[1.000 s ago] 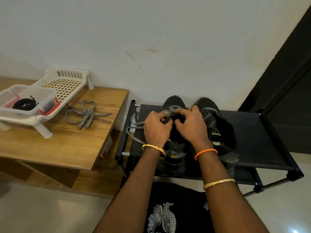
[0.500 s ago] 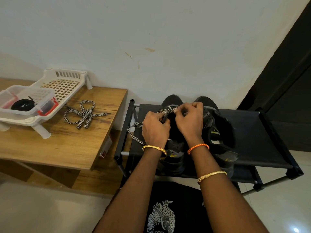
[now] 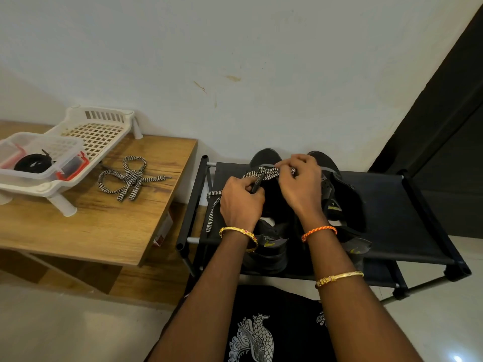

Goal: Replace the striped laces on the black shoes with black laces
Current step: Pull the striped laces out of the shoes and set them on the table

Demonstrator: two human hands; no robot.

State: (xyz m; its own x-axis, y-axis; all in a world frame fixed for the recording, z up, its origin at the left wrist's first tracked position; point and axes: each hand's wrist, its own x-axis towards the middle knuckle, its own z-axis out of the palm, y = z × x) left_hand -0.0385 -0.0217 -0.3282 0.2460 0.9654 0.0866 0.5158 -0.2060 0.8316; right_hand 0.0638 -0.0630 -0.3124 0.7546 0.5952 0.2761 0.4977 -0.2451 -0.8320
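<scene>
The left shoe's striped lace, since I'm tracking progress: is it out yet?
Not fully out. The striped lace still runs to the left shoe, gripped by both the left hand and right hand.

On the black rack [image 3: 407, 218] we see bare fabric to the right of the right shoe [image 3: 339, 205], room enough for a hand to pass, with the white wall [image 3: 235, 61] closing the far side just behind both toes. Our left hand [image 3: 241, 205] and right hand [image 3: 300, 189] crowd the left shoe [image 3: 271, 241]. On the wooden table [image 3: 91, 231] the near half lies open, while the loose striped lace [image 3: 129, 177] and white basket [image 3: 86, 142] block the far part.
</scene>
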